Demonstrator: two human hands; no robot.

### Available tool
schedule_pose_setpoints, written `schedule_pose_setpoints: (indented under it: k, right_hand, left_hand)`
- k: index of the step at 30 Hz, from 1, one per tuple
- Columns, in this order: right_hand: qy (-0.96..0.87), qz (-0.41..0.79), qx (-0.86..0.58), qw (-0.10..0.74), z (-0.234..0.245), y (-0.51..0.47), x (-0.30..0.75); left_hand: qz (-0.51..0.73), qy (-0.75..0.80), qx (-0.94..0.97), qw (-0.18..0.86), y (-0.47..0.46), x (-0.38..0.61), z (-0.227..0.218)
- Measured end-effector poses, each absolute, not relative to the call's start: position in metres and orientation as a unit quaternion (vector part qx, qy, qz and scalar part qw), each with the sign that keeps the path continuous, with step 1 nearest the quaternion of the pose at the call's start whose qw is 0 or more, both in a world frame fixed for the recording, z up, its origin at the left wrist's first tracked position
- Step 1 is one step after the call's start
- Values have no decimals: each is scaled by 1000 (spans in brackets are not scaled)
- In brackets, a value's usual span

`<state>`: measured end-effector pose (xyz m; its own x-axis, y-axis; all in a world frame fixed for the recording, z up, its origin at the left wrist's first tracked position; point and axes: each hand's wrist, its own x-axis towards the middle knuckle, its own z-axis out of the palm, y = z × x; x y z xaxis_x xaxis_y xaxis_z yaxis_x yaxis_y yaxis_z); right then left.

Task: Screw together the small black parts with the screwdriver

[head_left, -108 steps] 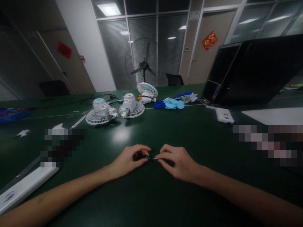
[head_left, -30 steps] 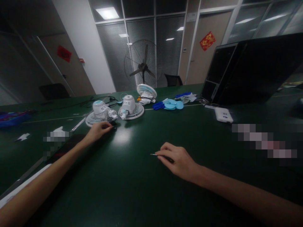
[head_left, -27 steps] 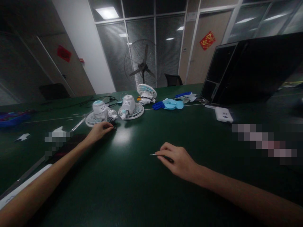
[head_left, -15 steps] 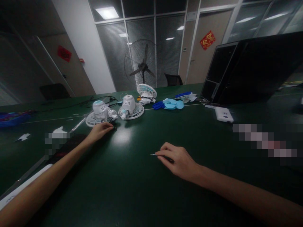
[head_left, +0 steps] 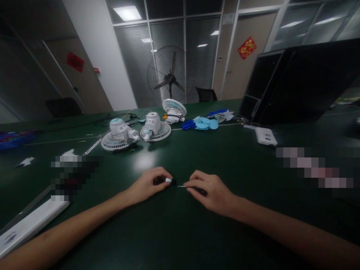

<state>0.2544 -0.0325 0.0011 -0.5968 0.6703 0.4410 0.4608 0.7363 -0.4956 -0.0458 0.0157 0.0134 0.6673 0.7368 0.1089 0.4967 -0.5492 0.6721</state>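
Over the near middle of the green table, my left hand (head_left: 149, 183) pinches a small dark part with a pale face (head_left: 168, 180) between thumb and fingertips; its exact kind is too small to tell. My right hand (head_left: 210, 189) is closed around a small screwdriver (head_left: 181, 186). Its thin metal shaft points left, and its dark handle is mostly hidden in the palm. The shaft's tip lies close to the dark part; whether they touch I cannot tell.
Beyond my hands on the table (head_left: 180, 157) lie white fans: one at left (head_left: 119, 133), one at centre (head_left: 154, 129), one behind (head_left: 174, 110). Blue pieces (head_left: 204, 123) sit right of them. A white box (head_left: 266, 136) and large dark monitor (head_left: 303, 82) stand at right.
My left hand has come from beside the left fan toward the right and nearer to me, bringing the small dark part to the screwdriver tip. My right hand has hardly moved.
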Motion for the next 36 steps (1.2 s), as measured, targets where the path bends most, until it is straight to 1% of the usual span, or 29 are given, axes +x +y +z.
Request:
schedule_pose_setpoints:
  k: [4, 12, 19, 25, 30, 33, 36]
  right_hand:
    - [-886, 164, -314, 298, 2, -34, 254]
    - [-898, 138, -306, 284, 2, -35, 251]
    - [-892, 168, -258, 331, -1, -34, 249]
    - [-879, 161, -282, 348, -1, -34, 252]
    - [-882, 156, -280, 346, -3, -34, 253]
    - [-878, 155, -283, 353, -4, -34, 253]
    - [-877, 170, -279, 353, -2, -35, 253]
  left_hand:
    - [208, 327, 858, 338, -6, -29, 11]
    - [200, 321, 862, 338, -9, -26, 12]
    - [200, 315, 865, 336, -12, -18, 11]
    - [199, 297, 886, 296, -20, -22, 11]
    - [174, 292, 893, 294, -22, -36, 11]
    - [181, 294, 904, 253, 5, -59, 8]
    - [221, 352, 891, 183, 53, -100, -1]
